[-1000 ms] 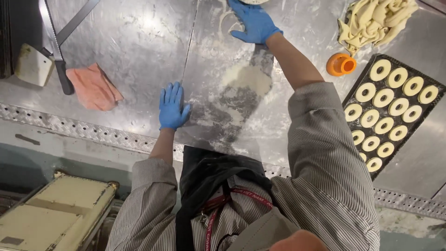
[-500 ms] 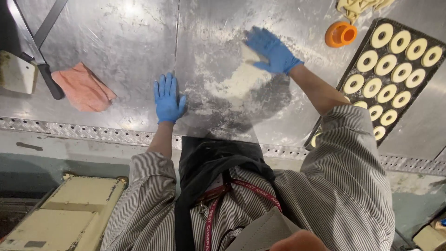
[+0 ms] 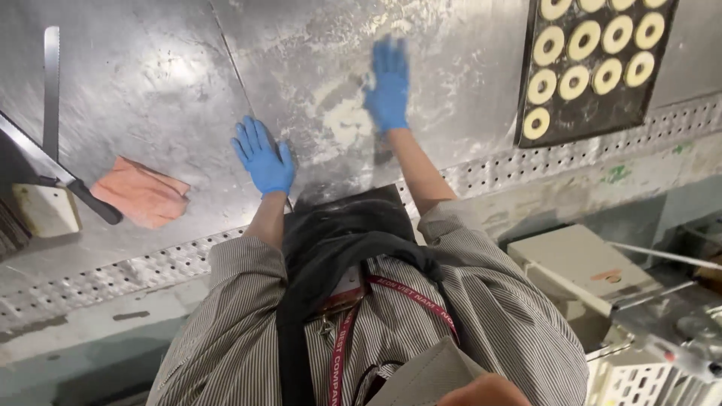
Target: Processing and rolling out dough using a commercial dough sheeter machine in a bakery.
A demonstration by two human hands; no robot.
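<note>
Blue-gloved left hand and right hand lie spread flat on one floured steel table

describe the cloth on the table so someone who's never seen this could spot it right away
Start at the steel worktable and go to its left part, beyond the left hand in its blue glove. The crumpled salmon-pink cloth lies there, beside the black knife handle. It is the only soft, pink thing among hard metal and pale blocks.
</note>
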